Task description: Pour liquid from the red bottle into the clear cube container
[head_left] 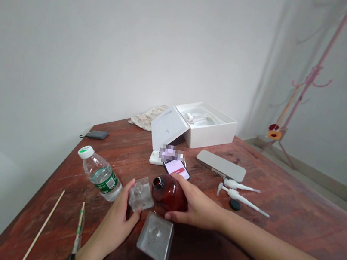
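Observation:
My right hand (191,200) is wrapped around a dark brown bottle (167,190), which is tilted with its uncapped mouth toward the left. Beside that mouth, a small square clear plastic box (143,195) is gripped at its edges between the thumb and fingers of my left hand (121,218). A similar clear plastic box (153,244) sits just below the bottle, with neither hand on it. Two white pump heads (244,199) with long tubes lie right of my right hand, near a round black cap (234,204). What is inside the bottle cannot be made out.
On the left stands a water bottle (103,176), leaning in view, with a thin wooden stick (43,228) nearer. Behind my hands are a phone (178,168), a grey case (222,165) and an opened white box (212,133). A dark power bank (97,134) lies far left.

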Motion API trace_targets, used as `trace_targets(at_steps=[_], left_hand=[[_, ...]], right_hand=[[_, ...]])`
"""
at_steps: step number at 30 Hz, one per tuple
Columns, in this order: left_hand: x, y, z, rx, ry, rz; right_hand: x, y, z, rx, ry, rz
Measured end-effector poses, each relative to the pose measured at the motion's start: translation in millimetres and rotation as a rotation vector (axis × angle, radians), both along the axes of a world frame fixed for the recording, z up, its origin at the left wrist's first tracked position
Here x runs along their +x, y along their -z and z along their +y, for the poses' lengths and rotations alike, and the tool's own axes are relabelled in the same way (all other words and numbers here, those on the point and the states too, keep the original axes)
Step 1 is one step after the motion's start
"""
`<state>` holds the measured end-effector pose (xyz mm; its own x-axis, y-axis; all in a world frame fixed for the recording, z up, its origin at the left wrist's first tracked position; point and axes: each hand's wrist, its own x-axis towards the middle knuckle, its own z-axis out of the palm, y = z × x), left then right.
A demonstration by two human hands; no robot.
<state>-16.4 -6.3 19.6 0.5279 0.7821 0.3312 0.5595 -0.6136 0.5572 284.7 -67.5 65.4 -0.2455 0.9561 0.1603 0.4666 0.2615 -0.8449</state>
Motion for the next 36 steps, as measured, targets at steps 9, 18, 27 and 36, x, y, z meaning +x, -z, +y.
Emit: trace_targets(at_steps=[9,18,27,36], left_hand=[[0.3,0.4,0.1,-0.013,-0.003,-0.001],[1.2,-3.2,-1.0,-0.021,0.001,-0.016],[0.1,-2.3,-0.1,-0.053,0.000,-0.043],[0.2,0.1,0.5,-0.014,0.001,-0.025]], right_hand=[[0.3,1.3,0.3,0.007,0.005,0.013],[0.6,0.9,-0.3,-0.001,0.001,0.000],[0.8,5.9,1.3,0.041,-0.001,0.013],[0.1,0.2,0.3,-0.006,-0.009,-0.028]])
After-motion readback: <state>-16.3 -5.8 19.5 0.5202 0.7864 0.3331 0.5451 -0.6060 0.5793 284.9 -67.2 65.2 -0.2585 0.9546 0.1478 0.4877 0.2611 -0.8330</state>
